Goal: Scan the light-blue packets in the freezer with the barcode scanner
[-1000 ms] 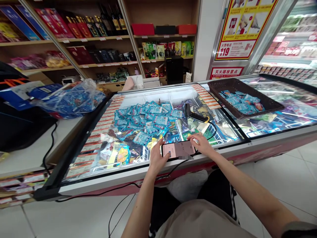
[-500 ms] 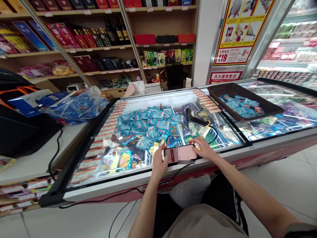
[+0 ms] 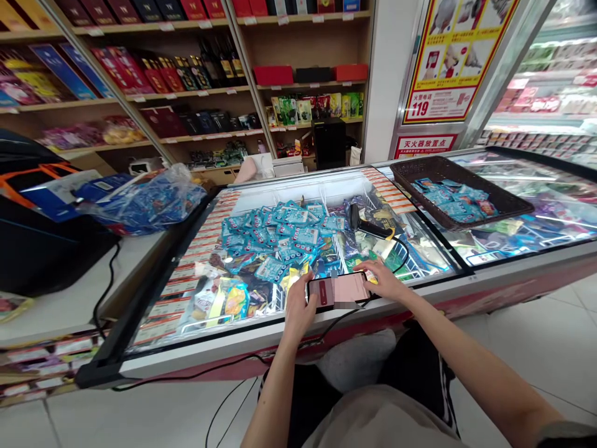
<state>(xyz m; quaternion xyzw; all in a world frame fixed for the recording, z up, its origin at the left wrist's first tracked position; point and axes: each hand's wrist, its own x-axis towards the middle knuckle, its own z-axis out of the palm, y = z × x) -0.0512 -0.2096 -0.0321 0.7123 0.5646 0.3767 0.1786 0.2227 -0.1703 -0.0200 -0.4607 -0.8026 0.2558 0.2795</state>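
Note:
A smartphone is held sideways above the near edge of the glass-topped freezer, its screen lit pale pink and partly blurred out. My left hand grips its left end, thumb along the near side. At the other end, my right hand is closed around the phone's corner. Beyond the phone, a loose pile of small blue packets lies on the glass. A black handheld barcode scanner rests to the right of that pile, its cable curling toward the front edge.
A dark brown basket holding more blue packets sits on the freezer's right part. On the left counter are a clear plastic bag of packets and a black bag. Cables hang along the freezer front. Stocked shelves stand behind.
Both hands keep hold of the phone in nearly the same place. The head view has shifted very slightly; the packets, scanner and basket stay where they were.

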